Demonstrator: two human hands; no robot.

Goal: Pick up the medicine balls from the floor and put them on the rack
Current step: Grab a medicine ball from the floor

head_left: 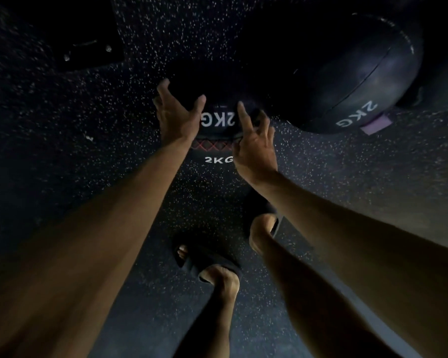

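Observation:
A black medicine ball marked 2KG in white, with red cross-stitching on its seam, lies on the speckled floor straight ahead of me. My left hand is at its left side with the fingers spread and the thumb by the label. At the ball's right side, my right hand also has its fingers apart. Neither hand has closed around it. A second, larger-looking black 2KG ball with a purple tag rests on the floor to the right. No rack is in view.
The floor is dark rubber with white flecks. My feet in black sandals stand just behind the ball. A dark flat plate with bolts lies at the upper left. The light is very dim.

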